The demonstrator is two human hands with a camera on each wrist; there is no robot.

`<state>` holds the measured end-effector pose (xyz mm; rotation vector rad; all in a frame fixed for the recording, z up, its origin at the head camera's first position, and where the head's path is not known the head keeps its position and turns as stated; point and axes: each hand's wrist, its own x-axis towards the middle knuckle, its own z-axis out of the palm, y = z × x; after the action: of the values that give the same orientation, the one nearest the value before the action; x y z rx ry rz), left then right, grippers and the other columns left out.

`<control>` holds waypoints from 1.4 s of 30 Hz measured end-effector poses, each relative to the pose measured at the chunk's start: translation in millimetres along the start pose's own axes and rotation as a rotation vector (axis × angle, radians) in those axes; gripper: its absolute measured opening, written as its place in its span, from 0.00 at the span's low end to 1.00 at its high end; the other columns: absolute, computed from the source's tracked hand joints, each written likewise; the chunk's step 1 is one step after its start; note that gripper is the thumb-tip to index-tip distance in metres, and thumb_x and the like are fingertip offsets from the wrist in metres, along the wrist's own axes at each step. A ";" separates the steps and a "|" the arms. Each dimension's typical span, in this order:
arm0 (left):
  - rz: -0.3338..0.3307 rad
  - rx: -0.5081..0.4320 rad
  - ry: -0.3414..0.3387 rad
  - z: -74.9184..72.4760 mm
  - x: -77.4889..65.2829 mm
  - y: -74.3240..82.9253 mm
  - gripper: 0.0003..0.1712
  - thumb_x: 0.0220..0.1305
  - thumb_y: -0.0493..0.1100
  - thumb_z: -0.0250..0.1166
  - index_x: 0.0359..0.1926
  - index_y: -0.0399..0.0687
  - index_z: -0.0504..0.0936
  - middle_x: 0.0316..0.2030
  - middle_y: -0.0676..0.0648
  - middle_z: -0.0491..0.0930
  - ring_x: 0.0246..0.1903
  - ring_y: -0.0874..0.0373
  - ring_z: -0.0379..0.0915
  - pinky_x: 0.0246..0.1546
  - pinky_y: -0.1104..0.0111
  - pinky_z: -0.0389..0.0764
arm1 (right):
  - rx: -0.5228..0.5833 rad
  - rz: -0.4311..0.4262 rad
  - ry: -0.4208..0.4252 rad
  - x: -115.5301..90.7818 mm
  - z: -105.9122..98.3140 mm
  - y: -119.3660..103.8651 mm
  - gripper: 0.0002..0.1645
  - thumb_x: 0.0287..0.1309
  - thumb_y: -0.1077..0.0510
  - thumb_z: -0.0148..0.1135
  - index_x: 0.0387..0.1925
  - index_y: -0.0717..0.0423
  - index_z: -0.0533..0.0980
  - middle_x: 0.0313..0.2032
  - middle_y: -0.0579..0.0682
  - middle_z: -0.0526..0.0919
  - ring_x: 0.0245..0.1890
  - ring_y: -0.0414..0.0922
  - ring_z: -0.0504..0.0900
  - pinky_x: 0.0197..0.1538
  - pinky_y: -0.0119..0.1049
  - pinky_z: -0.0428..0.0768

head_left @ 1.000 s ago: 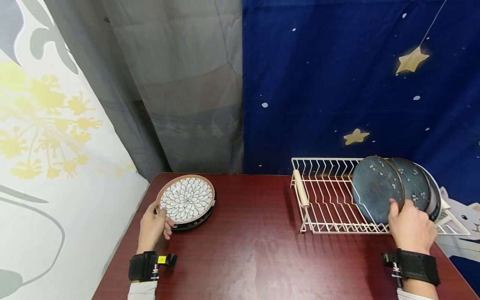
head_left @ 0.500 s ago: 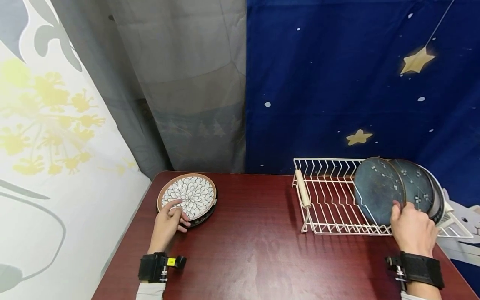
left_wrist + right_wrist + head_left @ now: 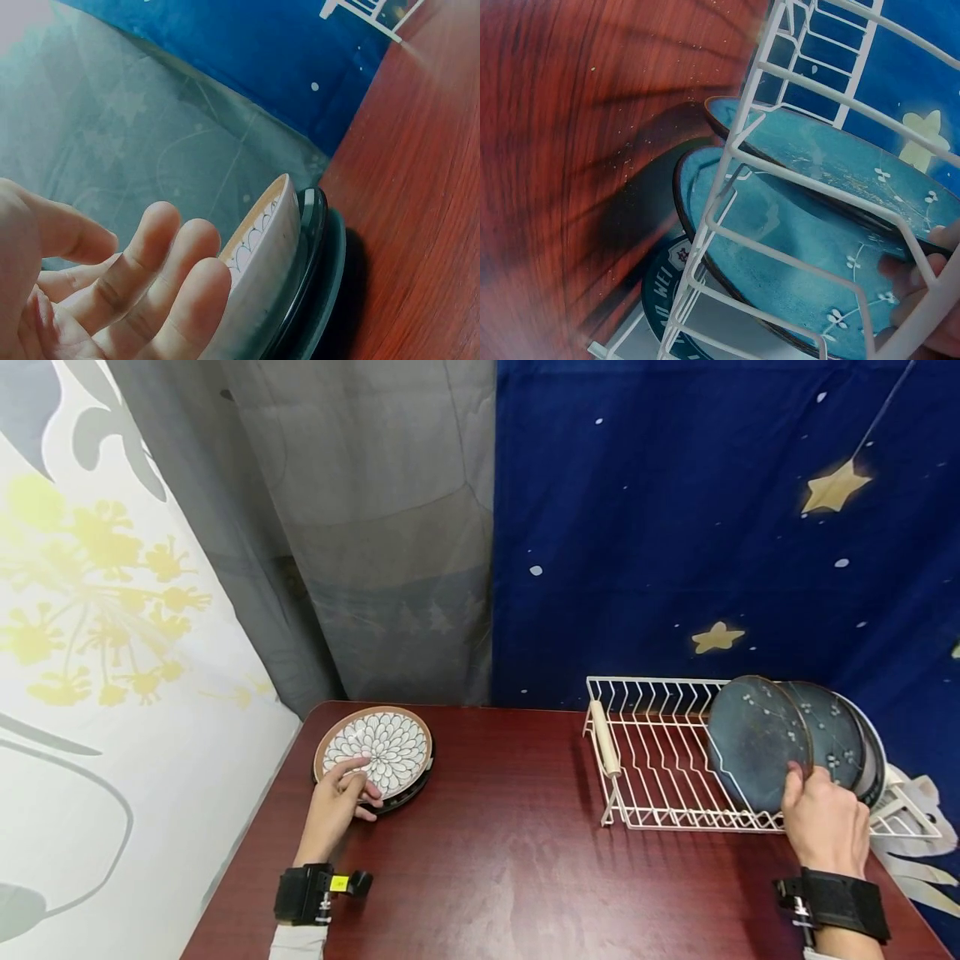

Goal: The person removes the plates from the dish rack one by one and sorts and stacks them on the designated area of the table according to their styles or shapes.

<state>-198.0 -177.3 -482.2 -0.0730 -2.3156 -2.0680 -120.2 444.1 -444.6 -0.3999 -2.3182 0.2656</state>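
Observation:
My right hand (image 3: 825, 822) pinches the lower right rim of a blue plate (image 3: 753, 739) with a white blossom pattern. This plate stands on edge in a white wire dish rack (image 3: 652, 814). Behind it leans a second blue plate (image 3: 825, 718), then a pale plate and a dark-rimmed one, mostly hidden. At the left, relaxed fingers of my left hand (image 3: 337, 806) hover at the near edge of a white petal-patterned plate (image 3: 393, 735) with a tan rim. Nothing is held there. Under that plate lie a black plate (image 3: 313, 240) and a dark green one (image 3: 335, 259).
The reddish-brown table (image 3: 510, 860) stretches between the plate stack and the rack. A pale wooden handle (image 3: 603, 739) forms the rack's left end. Curtains, grey (image 3: 390, 568) and blue (image 3: 637, 527), hang behind the table, and a patterned white wall (image 3: 150, 777) borders its left.
My left hand has shifted right and slightly up over the petal-patterned plate's near edge, off its left side. The right hand keeps its grip on the blue plate, which stays nearly still.

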 end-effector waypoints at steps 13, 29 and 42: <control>-0.066 -0.029 -0.066 8.1 -9.9 24.6 0.16 0.69 0.36 0.48 0.56 0.40 0.68 0.30 0.28 0.76 0.28 0.40 0.78 0.24 0.52 0.81 | 0.011 -0.085 0.149 2.5 -6.9 -3.5 0.24 0.62 0.55 0.50 0.22 0.75 0.67 0.15 0.80 0.67 0.15 0.78 0.61 0.15 0.63 0.50; -0.036 0.005 -0.053 8.5 -4.3 0.2 0.18 0.69 0.37 0.48 0.57 0.38 0.68 0.27 0.35 0.78 0.25 0.47 0.80 0.21 0.56 0.81 | 0.032 -0.005 0.252 10.3 -15.4 -19.8 0.27 0.63 0.52 0.50 0.25 0.77 0.69 0.16 0.79 0.68 0.19 0.79 0.62 0.18 0.63 0.51; -0.035 0.002 -0.065 10.7 -2.1 7.0 0.18 0.69 0.40 0.50 0.57 0.39 0.68 0.29 0.33 0.78 0.26 0.44 0.79 0.22 0.54 0.81 | 0.182 0.316 0.199 9.3 -8.6 -37.7 0.30 0.63 0.50 0.48 0.17 0.74 0.71 0.26 0.79 0.73 0.28 0.79 0.64 0.26 0.61 0.55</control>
<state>-195.4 -165.9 -476.5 -0.1025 -2.3730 -2.1104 -127.9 413.1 -421.1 -0.6689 -2.0115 0.5608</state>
